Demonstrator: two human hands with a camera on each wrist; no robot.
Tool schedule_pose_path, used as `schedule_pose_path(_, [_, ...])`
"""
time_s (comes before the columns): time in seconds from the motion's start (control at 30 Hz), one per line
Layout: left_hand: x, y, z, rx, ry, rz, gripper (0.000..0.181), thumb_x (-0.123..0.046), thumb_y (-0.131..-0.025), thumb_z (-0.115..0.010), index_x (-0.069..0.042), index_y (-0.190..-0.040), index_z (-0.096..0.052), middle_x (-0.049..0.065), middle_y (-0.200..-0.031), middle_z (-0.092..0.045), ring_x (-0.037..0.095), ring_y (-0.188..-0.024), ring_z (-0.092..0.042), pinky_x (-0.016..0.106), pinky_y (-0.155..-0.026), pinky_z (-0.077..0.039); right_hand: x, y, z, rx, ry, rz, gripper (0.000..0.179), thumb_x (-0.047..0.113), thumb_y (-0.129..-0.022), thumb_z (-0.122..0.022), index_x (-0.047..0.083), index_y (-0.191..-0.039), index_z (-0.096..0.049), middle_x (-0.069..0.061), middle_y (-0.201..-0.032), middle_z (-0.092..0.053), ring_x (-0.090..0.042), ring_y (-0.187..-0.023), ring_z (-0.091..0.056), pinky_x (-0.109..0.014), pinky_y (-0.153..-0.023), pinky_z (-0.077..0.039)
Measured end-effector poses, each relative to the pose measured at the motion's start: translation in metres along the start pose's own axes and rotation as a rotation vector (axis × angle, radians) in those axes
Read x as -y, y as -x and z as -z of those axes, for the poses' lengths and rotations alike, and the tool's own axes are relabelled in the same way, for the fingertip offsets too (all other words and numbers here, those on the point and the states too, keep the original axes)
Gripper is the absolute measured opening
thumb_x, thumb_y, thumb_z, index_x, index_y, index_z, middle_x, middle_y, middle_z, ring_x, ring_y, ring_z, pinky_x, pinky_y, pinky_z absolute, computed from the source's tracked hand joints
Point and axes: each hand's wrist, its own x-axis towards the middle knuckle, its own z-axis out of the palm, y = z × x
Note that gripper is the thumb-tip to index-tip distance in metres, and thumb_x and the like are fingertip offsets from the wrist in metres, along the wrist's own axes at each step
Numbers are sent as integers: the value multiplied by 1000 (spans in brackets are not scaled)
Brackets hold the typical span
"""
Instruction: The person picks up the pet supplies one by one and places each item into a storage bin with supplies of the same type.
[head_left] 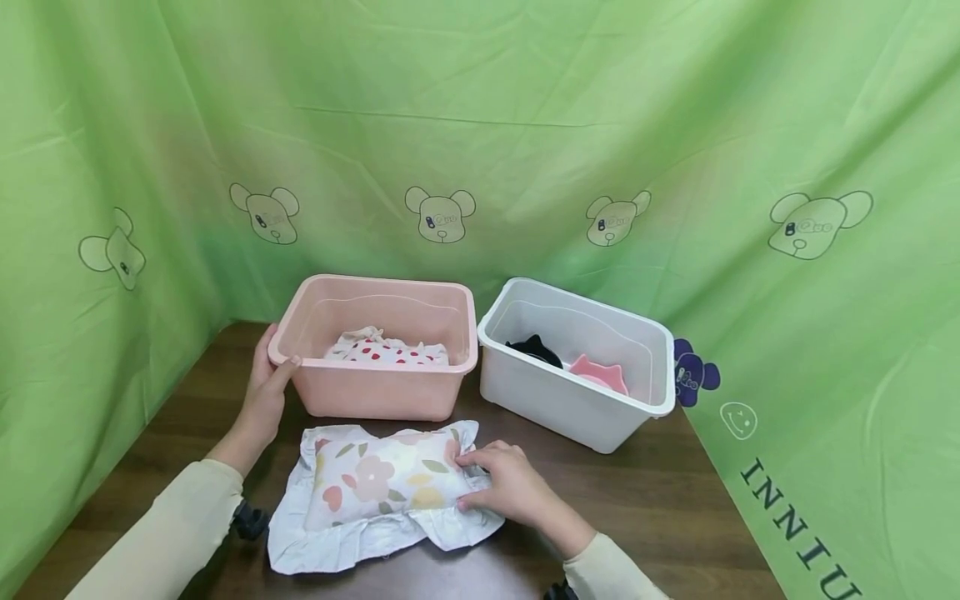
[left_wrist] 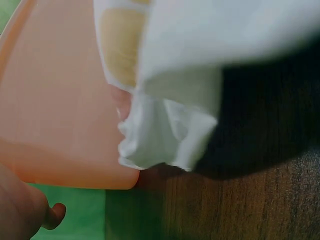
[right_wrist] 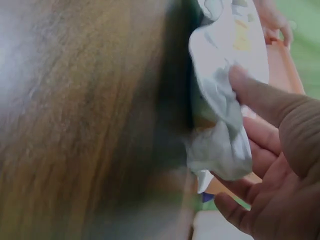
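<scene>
A small pillow with a pale floral print and a white ruffled edge is in front of the pink bin. My right hand pinches its right end; in the right wrist view the thumb lies on one side of the ruffle and fingers on the other. My left hand grips the pink bin's front left corner, its thumb over the rim. Inside that bin lies a white cloth item with red spots. The pillow's white ruffle covers part of the bin in the left wrist view.
To the right stands a white bin, angled, close beside the pink one. It holds a black item and a pink item, both with pointed edges. Green printed fabric surrounds the dark wooden table.
</scene>
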Motion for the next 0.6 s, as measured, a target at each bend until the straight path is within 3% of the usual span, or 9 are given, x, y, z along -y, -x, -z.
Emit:
schedule_pose_path(0.2, [1,0,1,-5,8,3,69,-7,-107,-46,-12,-165,-8,14,-169,-18,29,-152,-21,12,-113,-26,3,-11,-10,-83,-36,-63,25,29,-67,-94,27,-88,-80,19,-83,-71,-11,-88,-53,-34,-81,-41])
schedule_pose_path(0.3, [1,-2,0,-5,13,0,69,-7,-107,-46,-12,-164,-9,13,-169,-19,28,-152,-21,13,-113,-26,3,-16,-13,-118,-57,-84,20,26,-66,-94,29,-76,-77,22,-74,-65,-10,-84,-51,-35,-82,-39])
schedule_pose_path(0.6, [2,-3,0,-8,16,5,68,-6,-107,-46,-15,-165,-10,12,-169,-19,27,-152,-21,14,-114,-25,2,-19,-14,-175,-149,-86,21,19,-68,-92,30,-68,-74,14,-74,-57,-12,-83,-48,-35,-82,-35])
